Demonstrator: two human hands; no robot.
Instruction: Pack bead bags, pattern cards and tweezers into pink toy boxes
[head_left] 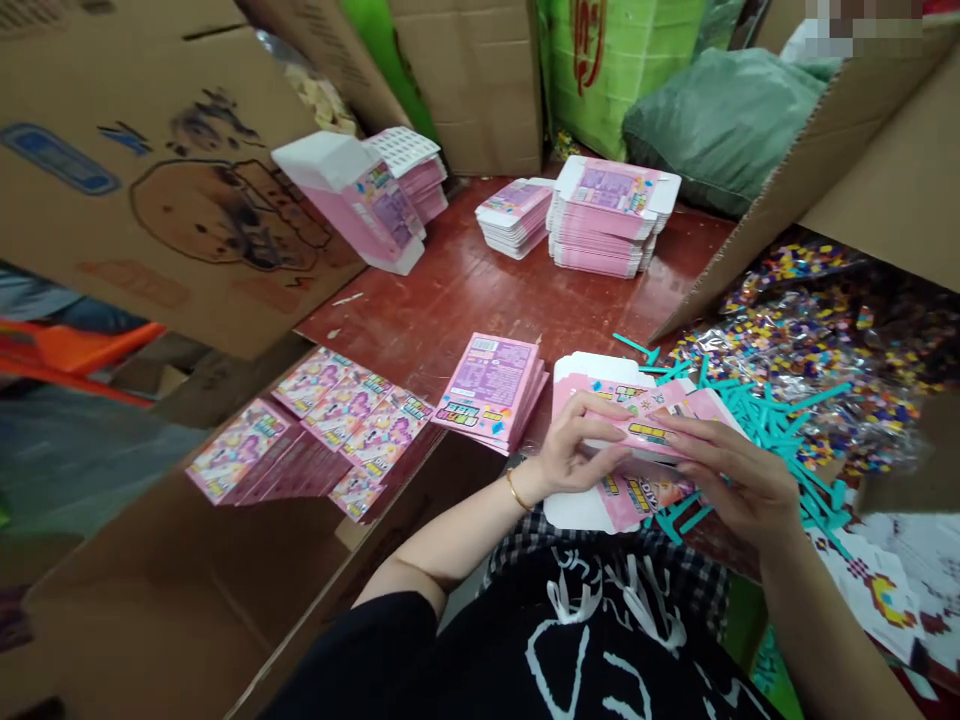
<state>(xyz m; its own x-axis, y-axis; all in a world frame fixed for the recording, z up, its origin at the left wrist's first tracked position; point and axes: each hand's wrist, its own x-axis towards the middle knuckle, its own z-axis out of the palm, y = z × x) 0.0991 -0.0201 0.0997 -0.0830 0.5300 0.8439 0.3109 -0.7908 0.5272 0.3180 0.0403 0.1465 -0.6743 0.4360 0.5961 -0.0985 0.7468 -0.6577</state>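
A pink printed carton (626,412) is between my two hands close to my body, with its side toward me. My left hand (581,445) grips its left part, thumb below and fingers on top. On the right part, my right hand (739,470) is closed with its fingers over the upper edge. Beneath and behind it are flat pink cartons with white flaps (581,510), partly covered by my hands. Left of my left hand lies a small stack of closed pink packs (487,390). Teal T-shaped plastic tools (780,425) are heaped beyond my right hand.
Finished-looking pink boxes (322,420) stand in rows at the table's left edge, above an open carton (187,590). Stacks of flat cartons (611,235) and an upright pink box (360,210) are at the back. Bags of colourful beads (817,310) fill the right, by a cardboard wall (795,170).
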